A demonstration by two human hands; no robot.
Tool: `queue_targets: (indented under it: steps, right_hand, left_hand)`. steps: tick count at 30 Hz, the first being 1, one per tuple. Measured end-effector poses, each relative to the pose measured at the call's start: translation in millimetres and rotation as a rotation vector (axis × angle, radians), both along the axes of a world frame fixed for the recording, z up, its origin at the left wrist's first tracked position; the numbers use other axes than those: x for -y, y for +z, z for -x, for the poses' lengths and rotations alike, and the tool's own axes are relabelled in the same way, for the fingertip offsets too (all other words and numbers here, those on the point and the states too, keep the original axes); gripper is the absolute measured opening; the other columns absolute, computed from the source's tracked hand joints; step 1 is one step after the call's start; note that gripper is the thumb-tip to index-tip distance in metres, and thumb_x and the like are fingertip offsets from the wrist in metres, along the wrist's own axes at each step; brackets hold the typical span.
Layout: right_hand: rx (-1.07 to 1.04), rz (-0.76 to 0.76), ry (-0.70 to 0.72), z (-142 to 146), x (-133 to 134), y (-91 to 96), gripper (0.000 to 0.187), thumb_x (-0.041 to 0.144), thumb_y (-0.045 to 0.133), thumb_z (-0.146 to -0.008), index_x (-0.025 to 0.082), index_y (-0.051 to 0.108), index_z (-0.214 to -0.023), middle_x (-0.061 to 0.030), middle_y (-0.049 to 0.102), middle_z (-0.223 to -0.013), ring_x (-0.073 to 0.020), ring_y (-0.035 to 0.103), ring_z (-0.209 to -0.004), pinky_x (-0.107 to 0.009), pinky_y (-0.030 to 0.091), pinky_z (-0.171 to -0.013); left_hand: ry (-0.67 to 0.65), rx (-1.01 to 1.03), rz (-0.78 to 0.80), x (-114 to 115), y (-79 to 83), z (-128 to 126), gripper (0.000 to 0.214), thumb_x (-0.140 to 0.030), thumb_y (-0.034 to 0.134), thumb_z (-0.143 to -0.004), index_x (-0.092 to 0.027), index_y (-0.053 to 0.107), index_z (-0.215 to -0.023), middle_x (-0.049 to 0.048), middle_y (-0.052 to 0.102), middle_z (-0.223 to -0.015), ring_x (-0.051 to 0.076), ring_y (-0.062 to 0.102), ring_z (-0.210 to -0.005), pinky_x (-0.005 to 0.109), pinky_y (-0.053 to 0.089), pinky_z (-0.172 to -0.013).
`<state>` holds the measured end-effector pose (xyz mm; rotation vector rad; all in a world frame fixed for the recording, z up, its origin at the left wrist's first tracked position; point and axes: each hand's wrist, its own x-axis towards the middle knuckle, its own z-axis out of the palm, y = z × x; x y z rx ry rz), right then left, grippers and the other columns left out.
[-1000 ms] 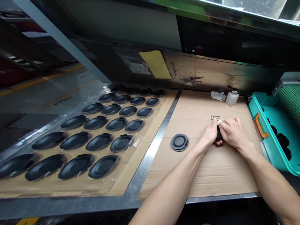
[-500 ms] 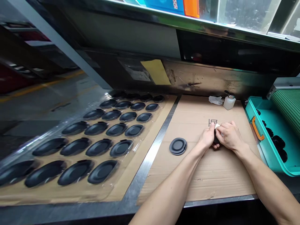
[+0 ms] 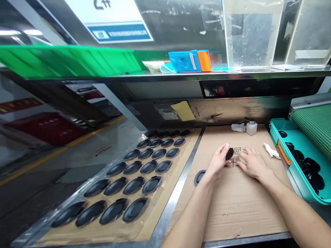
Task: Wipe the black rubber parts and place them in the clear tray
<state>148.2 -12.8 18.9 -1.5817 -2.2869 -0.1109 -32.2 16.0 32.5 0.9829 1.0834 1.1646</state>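
My left hand (image 3: 219, 161) pinches a small black round cap (image 3: 229, 153) and holds it on edge above the cardboard sheet (image 3: 232, 203). My right hand (image 3: 252, 163) lies just to its right, fingers spread flat on the cardboard with nothing in them. A white cloth scrap (image 3: 271, 151) lies on the cardboard to the right of that hand. Another black cap (image 3: 199, 177) rests flat by my left wrist, partly hidden by it.
A clear blister tray (image 3: 77, 193) with several rows of black caps covers the left of the bench. A teal bin (image 3: 292, 165) with more black caps and a green conveyor (image 3: 315, 124) stand at the right. A small white bottle (image 3: 251, 127) and a crumpled wipe (image 3: 238, 127) sit at the back.
The view has tilted up. My hands have come apart: the right one let go of the white cloth, which now lies to its right, and the left one keeps the black cap.
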Motion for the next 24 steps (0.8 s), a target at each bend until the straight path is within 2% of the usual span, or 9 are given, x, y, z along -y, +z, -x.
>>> queue_targets:
  steps: [4, 8, 10, 13, 15, 17, 20, 22, 24]
  right_hand:
    - [-0.008, 0.072, 0.003, 7, -2, -13.7, 0.028, 0.039, 0.05, -0.101, 0.027, 0.065, -0.121, -0.009, 0.063, -0.12, -0.0272, 0.05, -0.112, -0.04, 0.04, -0.092]
    - [-0.026, 0.081, 0.0, 5, -6, -15.6, 0.026, 0.039, 0.05, -0.1, 0.026, 0.066, -0.118, -0.0093, 0.063, -0.117, -0.0269, 0.05, -0.11, -0.04, 0.04, -0.091]
    - [-0.031, 0.078, 0.008, 6, -6, -16.0, 0.027, 0.039, 0.049, -0.1, 0.026, 0.066, -0.116, -0.0097, 0.063, -0.118, -0.0274, 0.05, -0.11, -0.04, 0.041, -0.09]
    - [-0.064, 0.065, 0.008, 8, -6, -17.4, 0.028, 0.04, 0.047, -0.101, 0.026, 0.067, -0.113, -0.0092, 0.063, -0.117, -0.0272, 0.05, -0.109, -0.041, 0.042, -0.09]
    - [-0.079, 0.068, 0.007, 9, -8, -18.5, 0.026, 0.04, 0.048, -0.099, 0.026, 0.068, -0.109, -0.0084, 0.064, -0.115, -0.0267, 0.051, -0.107, -0.041, 0.043, -0.09]
    - [-0.083, 0.073, 0.005, 9, -9, -19.5, 0.025, 0.04, 0.051, -0.098, 0.025, 0.068, -0.107, -0.0085, 0.064, -0.114, -0.0268, 0.051, -0.108, -0.041, 0.044, -0.09]
    - [-0.093, 0.088, -0.008, 9, -12, -20.9, 0.026, 0.041, 0.054, -0.096, 0.024, 0.069, -0.107, -0.0101, 0.064, -0.114, -0.028, 0.051, -0.11, -0.043, 0.045, -0.09]
    - [-0.103, 0.111, -0.012, 9, -14, -22.2, 0.027, 0.043, 0.054, -0.095, 0.024, 0.069, -0.107, -0.0109, 0.064, -0.113, -0.0289, 0.051, -0.11, -0.044, 0.045, -0.091]
    - [-0.105, 0.129, -0.008, 10, -15, -24.0, 0.028, 0.043, 0.054, -0.095, 0.023, 0.07, -0.107, -0.0111, 0.064, -0.113, -0.0295, 0.051, -0.111, -0.045, 0.046, -0.091]
  left_hand:
    - [0.121, -0.428, -0.116, -39, 27.7, 16, 0.052, -0.069, 0.057, -0.085, -0.017, 0.06, -0.083, 0.005, 0.064, -0.067, 0.017, 0.061, -0.05, 0.025, 0.041, -0.045]
    - [0.231, -1.042, -0.256, -87, 52.0, 34, 0.051, -0.065, 0.049, -0.089, -0.018, 0.063, -0.08, 0.007, 0.067, -0.064, 0.024, 0.066, -0.057, 0.034, 0.051, -0.067]
    - [0.175, -1.265, -0.235, -100, 43.1, 40, 0.056, -0.066, 0.041, -0.09, -0.016, 0.066, -0.094, 0.0145, 0.073, -0.084, 0.031, 0.071, -0.078, 0.04, 0.051, -0.08]
    - [-0.019, -1.505, -0.166, -107, 9.8, 51, 0.069, -0.07, 0.034, -0.089, -0.016, 0.064, -0.12, 0.0231, 0.066, -0.123, 0.04, 0.066, -0.11, 0.049, 0.048, -0.092]
    - [-0.089, -1.591, -0.128, -112, -9.4, 59, 0.075, -0.071, 0.024, -0.091, -0.017, 0.061, -0.129, 0.0254, 0.061, -0.13, 0.044, 0.061, -0.119, 0.055, 0.045, -0.095]
    - [-0.135, -1.646, -0.12, -118, -15.4, 63, 0.081, -0.072, 0.019, -0.09, -0.016, 0.06, -0.133, 0.027, 0.06, -0.13, 0.047, 0.058, -0.122, 0.057, 0.044, -0.097]
    - [-0.115, -1.727, -0.106, -123, 3.3, 44, 0.087, -0.077, 0.018, -0.088, -0.014, 0.061, -0.131, 0.0293, 0.055, -0.135, 0.05, 0.06, -0.116, 0.06, 0.045, -0.094]
    - [-0.112, -1.753, -0.227, -119, 28.8, 8, 0.08, -0.073, 0.022, -0.09, -0.016, 0.061, -0.13, 0.0265, 0.054, -0.138, 0.048, 0.062, -0.113, 0.059, 0.046, -0.093]
    - [-0.145, -1.735, -0.437, -108, 59.7, -46, 0.067, -0.066, 0.03, -0.093, -0.019, 0.061, -0.129, 0.0211, 0.057, -0.136, 0.043, 0.063, -0.112, 0.055, 0.047, -0.095]
